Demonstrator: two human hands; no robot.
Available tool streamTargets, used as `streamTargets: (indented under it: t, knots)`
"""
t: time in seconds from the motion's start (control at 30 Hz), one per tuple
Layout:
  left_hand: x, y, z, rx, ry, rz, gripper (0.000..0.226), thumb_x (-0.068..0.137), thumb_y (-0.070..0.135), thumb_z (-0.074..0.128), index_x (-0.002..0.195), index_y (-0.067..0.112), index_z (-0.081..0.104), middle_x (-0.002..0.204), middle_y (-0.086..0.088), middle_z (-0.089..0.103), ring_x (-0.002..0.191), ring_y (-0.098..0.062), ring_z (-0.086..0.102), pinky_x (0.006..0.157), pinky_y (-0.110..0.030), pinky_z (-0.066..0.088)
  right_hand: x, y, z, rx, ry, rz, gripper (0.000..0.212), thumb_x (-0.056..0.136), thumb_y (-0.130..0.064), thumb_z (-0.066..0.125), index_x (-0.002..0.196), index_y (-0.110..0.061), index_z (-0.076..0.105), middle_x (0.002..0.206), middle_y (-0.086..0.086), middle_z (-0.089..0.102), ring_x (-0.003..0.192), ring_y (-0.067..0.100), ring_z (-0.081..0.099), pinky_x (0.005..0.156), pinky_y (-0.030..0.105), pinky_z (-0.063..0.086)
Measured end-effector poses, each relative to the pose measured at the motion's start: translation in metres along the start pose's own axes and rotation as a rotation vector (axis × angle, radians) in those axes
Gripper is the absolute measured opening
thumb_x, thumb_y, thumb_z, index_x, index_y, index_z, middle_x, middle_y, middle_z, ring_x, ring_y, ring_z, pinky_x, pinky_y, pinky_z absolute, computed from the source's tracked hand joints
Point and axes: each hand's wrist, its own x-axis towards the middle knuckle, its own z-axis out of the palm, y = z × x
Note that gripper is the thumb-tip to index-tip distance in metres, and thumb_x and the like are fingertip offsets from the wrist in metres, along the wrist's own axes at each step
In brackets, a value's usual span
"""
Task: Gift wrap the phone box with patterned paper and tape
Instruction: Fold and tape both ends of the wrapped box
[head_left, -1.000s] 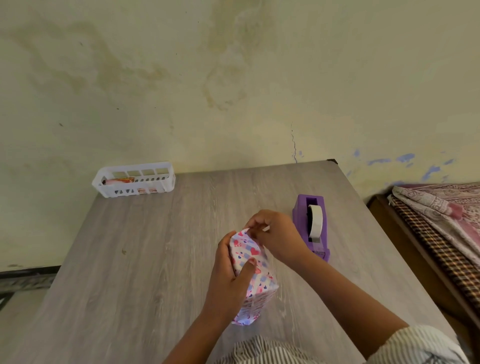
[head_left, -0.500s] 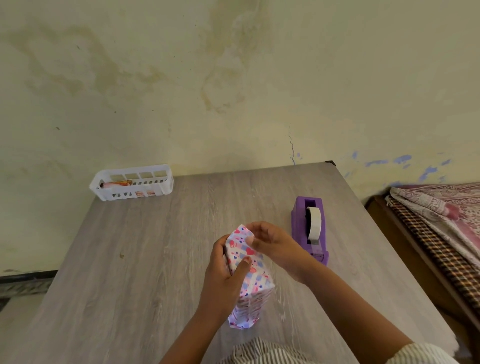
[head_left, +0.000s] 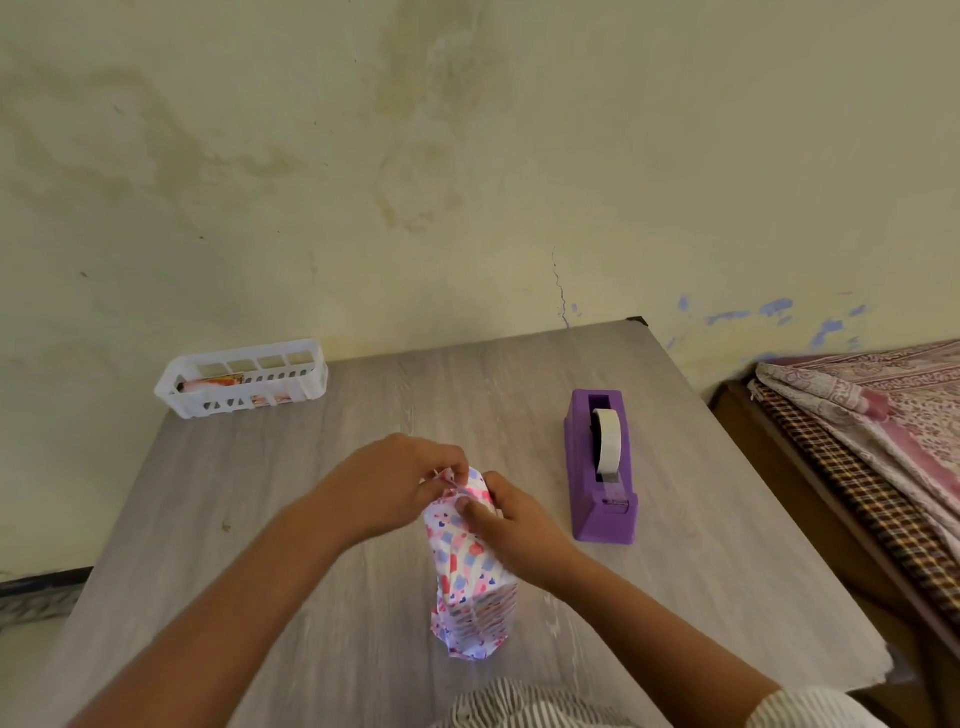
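The phone box, covered in white paper with pink and blue hearts, stands on end near the table's front edge. My left hand pinches the loose paper at the box's upper end. Gripping the upper right side of the box, my right hand lays its thumb across the paper. A purple tape dispenser with a white roll sits on the table just right of my hands.
The grey wood-grain table stands against a stained wall. A white slotted basket holding small items sits at the far left corner. To the right of the table, a bed with patterned covers stands close.
My left hand left the box's side and rose to its upper end, where it now pinches the paper. My right hand shifted from the top flap to the upper right side.
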Motion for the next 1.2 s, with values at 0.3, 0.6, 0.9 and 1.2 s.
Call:
streamTargets:
  t: [0.3,0.6,0.9,1.2]
  knots:
    - [0.028,0.031,-0.033,0.587,-0.314,0.087,0.017,0.091,0.033,0.055,0.103,0.022,0.061,0.096,0.002,0.06,0.086,-0.015,0.058,0.065,-0.026,0.041,-0.001,-0.003,0.002,-0.043,-0.024,0.03,0.039,0.096,-0.05,0.04,0.127,-0.025,0.041,0.119,-0.001,0.062,0.099,0.017,0.065,0.088,0.028,0.052]
    - [0.034,0.022,-0.037,0.369,-0.27,0.095,0.02,0.087,0.034,0.06,0.072,0.024,0.052,0.073,0.01,0.052,0.076,-0.008,0.05,0.066,-0.025,0.042,-0.003,0.002,0.002,-0.014,-0.031,0.003,0.038,0.095,-0.052,0.041,0.124,-0.028,0.041,0.116,-0.001,0.063,0.096,0.015,0.065,0.089,0.031,0.054]
    - [0.031,0.011,-0.03,0.139,-0.194,0.103,0.027,0.078,0.026,0.072,0.065,0.025,0.049,0.071,0.011,0.059,0.072,-0.007,0.059,0.067,-0.027,0.049,0.0,0.003,0.005,-0.075,-0.009,-0.017,0.041,0.093,-0.055,0.041,0.122,-0.026,0.044,0.112,0.0,0.063,0.094,0.015,0.065,0.089,0.034,0.054]
    - [0.036,0.01,-0.073,-0.288,0.017,-0.045,0.035,0.064,0.028,0.085,0.09,0.021,0.062,0.086,0.007,0.071,0.08,-0.005,0.067,0.078,-0.025,0.053,-0.001,0.005,0.003,-0.019,0.015,0.006,0.042,0.093,-0.053,0.045,0.123,-0.024,0.045,0.113,0.0,0.064,0.095,0.015,0.065,0.087,0.033,0.055]
